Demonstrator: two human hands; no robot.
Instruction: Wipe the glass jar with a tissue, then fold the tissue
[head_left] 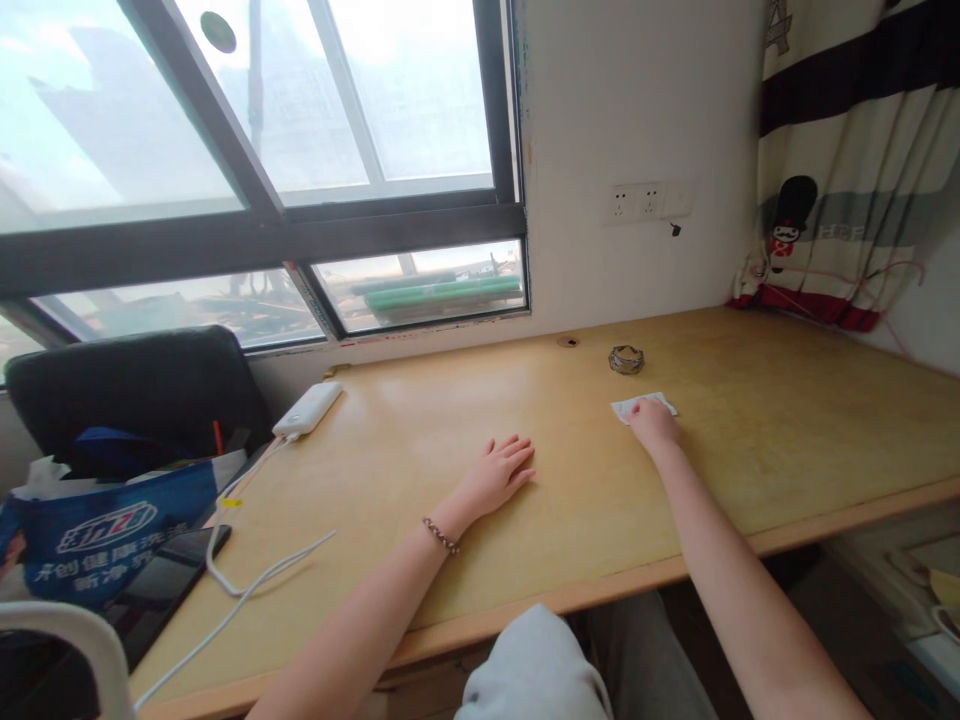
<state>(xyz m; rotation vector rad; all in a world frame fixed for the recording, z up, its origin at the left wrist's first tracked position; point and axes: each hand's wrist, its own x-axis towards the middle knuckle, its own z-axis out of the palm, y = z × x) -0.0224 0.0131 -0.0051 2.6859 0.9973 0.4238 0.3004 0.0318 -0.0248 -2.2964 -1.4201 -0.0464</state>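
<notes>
My left hand (pixel 501 474) lies flat on the wooden table (pixel 570 480), fingers spread, with a beaded bracelet on its wrist. Farther right, my right hand (pixel 652 420) is closed on a white tissue (pixel 624 409) that rests on the tabletop; part of the tissue is hidden under the hand. Just behind the tissue sits a glass ashtray (pixel 626 359), apart from both hands.
At the table's left edge lie a white power bank (pixel 308 410) and a white cable (pixel 259 582). A blue bag (pixel 112 535) and a black chair (pixel 142 385) stand left. Window behind; curtain (pixel 840 170) at the right.
</notes>
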